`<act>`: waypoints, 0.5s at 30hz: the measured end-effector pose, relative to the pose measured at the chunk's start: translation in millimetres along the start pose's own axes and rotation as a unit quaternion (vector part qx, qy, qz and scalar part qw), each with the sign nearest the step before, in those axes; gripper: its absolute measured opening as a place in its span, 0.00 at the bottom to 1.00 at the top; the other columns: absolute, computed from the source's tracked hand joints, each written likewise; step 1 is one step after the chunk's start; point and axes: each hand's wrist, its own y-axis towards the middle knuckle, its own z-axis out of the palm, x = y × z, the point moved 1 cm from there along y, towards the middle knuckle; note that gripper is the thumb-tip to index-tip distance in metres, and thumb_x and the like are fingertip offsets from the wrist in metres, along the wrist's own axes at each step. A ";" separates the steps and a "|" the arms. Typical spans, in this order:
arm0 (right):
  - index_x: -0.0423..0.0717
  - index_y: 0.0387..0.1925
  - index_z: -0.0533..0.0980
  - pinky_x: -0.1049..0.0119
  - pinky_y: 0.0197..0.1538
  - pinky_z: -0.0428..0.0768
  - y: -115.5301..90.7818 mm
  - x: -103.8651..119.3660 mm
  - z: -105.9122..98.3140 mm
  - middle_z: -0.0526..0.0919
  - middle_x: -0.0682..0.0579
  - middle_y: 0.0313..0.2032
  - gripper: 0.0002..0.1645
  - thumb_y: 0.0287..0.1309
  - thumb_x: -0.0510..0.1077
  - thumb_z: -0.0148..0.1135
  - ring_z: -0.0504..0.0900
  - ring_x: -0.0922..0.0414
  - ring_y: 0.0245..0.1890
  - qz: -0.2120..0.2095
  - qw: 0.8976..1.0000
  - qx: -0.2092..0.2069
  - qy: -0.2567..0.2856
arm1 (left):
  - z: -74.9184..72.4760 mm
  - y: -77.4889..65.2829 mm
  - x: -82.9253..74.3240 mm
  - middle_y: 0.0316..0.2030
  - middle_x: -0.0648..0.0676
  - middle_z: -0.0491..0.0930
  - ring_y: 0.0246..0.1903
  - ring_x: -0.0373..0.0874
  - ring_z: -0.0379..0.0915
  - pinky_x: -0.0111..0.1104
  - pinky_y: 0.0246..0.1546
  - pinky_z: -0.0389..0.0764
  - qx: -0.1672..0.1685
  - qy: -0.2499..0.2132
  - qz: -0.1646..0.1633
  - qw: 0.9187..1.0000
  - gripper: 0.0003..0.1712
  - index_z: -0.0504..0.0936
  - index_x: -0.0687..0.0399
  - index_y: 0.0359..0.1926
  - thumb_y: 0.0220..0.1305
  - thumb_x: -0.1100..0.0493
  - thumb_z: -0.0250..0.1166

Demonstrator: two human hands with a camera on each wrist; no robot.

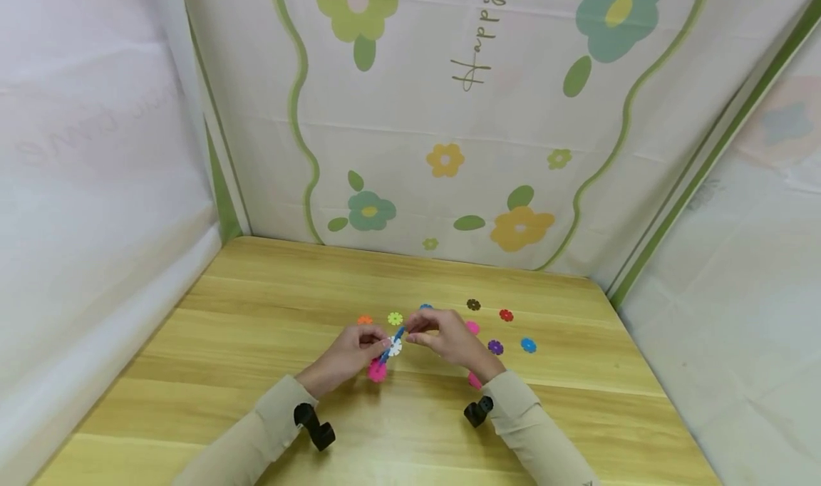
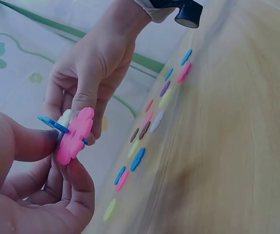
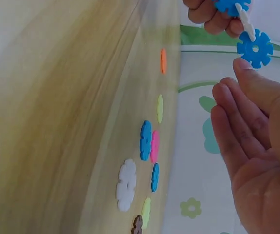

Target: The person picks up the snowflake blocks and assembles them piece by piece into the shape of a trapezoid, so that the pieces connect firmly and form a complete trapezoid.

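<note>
My left hand (image 1: 346,358) pinches a small chain of interlocking plastic snowflake discs. A pink disc (image 2: 76,135) forms its lower end, joined to a blue disc edge-on beside it. Further along come a white disc (image 3: 246,22) and another blue disc (image 3: 255,48) at the end nearest my right hand (image 1: 442,335). That hand hovers at this end with its thumb tip at the rim of the blue disc, the other fingers spread away from it. Whether the thumb touches the disc I cannot tell.
Loose discs lie on the wooden table (image 1: 288,286) beyond and right of the hands: orange (image 1: 365,320), yellow-green (image 1: 395,318), brown (image 1: 473,305), red (image 1: 506,316), purple (image 1: 495,347), blue (image 1: 529,345) and several others. Printed cloth walls (image 1: 398,115) enclose the table.
</note>
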 end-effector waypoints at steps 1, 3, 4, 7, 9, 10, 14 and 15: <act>0.51 0.50 0.85 0.59 0.56 0.87 3.7 0.0 0.8 0.89 0.58 0.45 0.11 0.67 0.43 0.72 0.88 0.62 0.45 0.003 1.000 0.005 -0.008 | -2.2 -1.4 0.6 0.46 0.59 0.85 0.40 0.41 0.81 0.31 0.43 0.83 -0.009 0.009 0.001 1.000 0.12 0.83 0.62 0.50 0.81 0.57 0.60; 0.48 0.51 0.84 0.61 0.56 0.86 11.5 0.7 2.8 0.89 0.57 0.46 0.13 0.67 0.43 0.72 0.88 0.62 0.46 0.009 1.000 0.016 -0.020 | -6.4 -3.9 1.6 0.47 0.58 0.85 0.42 0.42 0.81 0.31 0.44 0.83 -0.019 0.017 0.003 1.000 0.11 0.83 0.62 0.50 0.81 0.58 0.59; 0.46 0.52 0.84 0.62 0.56 0.86 15.8 1.1 4.1 0.89 0.56 0.46 0.14 0.67 0.43 0.71 0.88 0.61 0.47 0.008 0.999 0.022 -0.026 | -8.4 -5.4 2.0 0.47 0.58 0.85 0.43 0.43 0.81 0.31 0.45 0.83 -0.023 0.017 0.003 1.000 0.11 0.83 0.62 0.50 0.81 0.58 0.59; 0.41 0.55 0.83 0.63 0.55 0.86 29.2 2.0 9.5 0.89 0.53 0.48 0.17 0.69 0.43 0.71 0.88 0.59 0.48 0.007 0.998 0.039 -0.045 | -13.1 -9.6 2.8 0.46 0.59 0.85 0.42 0.43 0.81 0.30 0.43 0.83 -0.032 0.015 0.003 0.999 0.12 0.83 0.64 0.51 0.80 0.58 0.60; 0.38 0.56 0.83 0.61 0.55 0.86 37.5 2.5 13.7 0.89 0.48 0.49 0.17 0.70 0.42 0.69 0.88 0.56 0.48 0.003 0.997 0.048 -0.055 | -15.1 -11.9 3.6 0.45 0.59 0.85 0.40 0.43 0.81 0.29 0.41 0.83 -0.036 0.011 0.001 0.999 0.13 0.83 0.65 0.51 0.80 0.58 0.61; 0.38 0.56 0.83 0.60 0.56 0.86 41.6 2.5 16.1 0.89 0.46 0.50 0.17 0.70 0.41 0.69 0.88 0.54 0.49 0.004 0.997 0.050 -0.060 | -15.7 -13.1 3.9 0.45 0.59 0.85 0.40 0.42 0.81 0.29 0.41 0.83 -0.037 0.012 0.001 0.999 0.13 0.83 0.65 0.51 0.80 0.57 0.61; 0.37 0.57 0.82 0.58 0.57 0.86 57.4 1.3 28.3 0.89 0.43 0.52 0.17 0.70 0.38 0.69 0.88 0.52 0.51 0.016 0.994 0.061 -0.089 | -17.9 -17.7 5.3 0.44 0.58 0.85 0.40 0.42 0.81 0.28 0.41 0.83 -0.041 0.009 0.003 0.999 0.12 0.83 0.65 0.50 0.79 0.58 0.62; 0.38 0.58 0.82 0.59 0.58 0.86 61.6 1.5 32.0 0.89 0.44 0.53 0.18 0.69 0.39 0.69 0.88 0.52 0.52 0.021 0.993 0.065 -0.098 | -18.8 -19.1 5.4 0.45 0.58 0.85 0.41 0.42 0.81 0.28 0.42 0.83 -0.043 0.010 0.005 0.999 0.12 0.83 0.65 0.50 0.79 0.58 0.62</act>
